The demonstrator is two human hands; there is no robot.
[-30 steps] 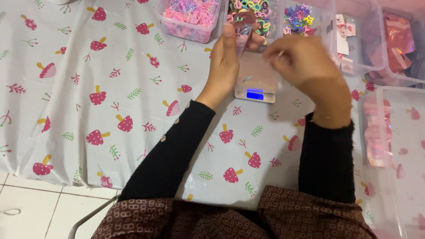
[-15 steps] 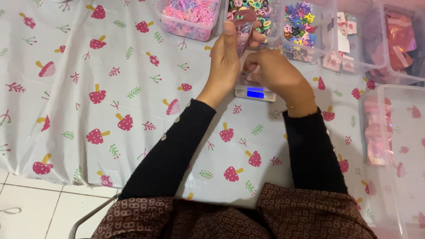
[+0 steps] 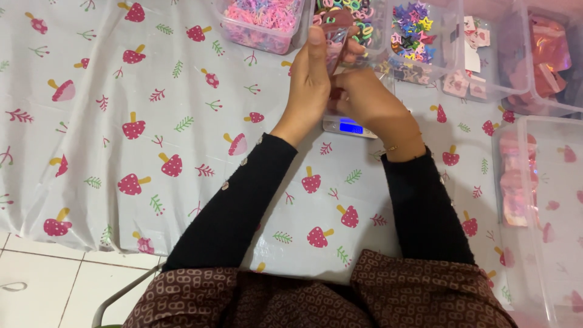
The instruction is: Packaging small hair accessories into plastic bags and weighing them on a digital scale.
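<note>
Left hand (image 3: 313, 85) upright, fingers closed round small clear pouch (image 3: 336, 33), long axis 12-to-6, top end past fingertips. Right hand (image 3: 364, 100) touching left at its 3 o'clock, fingers curled, pinching pouch's lower edge; both hands on pouch, left higher. Digital scale (image 3: 351, 126) at 6 o'clock, directly under hands. Bins at 12: pink bands tub (image 3: 261, 24), star beads tray (image 3: 413, 27). Mushroom-print cloth (image 3: 152, 121) underneath.

pouch (image 3: 337, 31): small, clear with pink tint, held upright
position: pinched between both hands, above the digital scale (image 3: 350, 126)
contents: cannot tell
</note>
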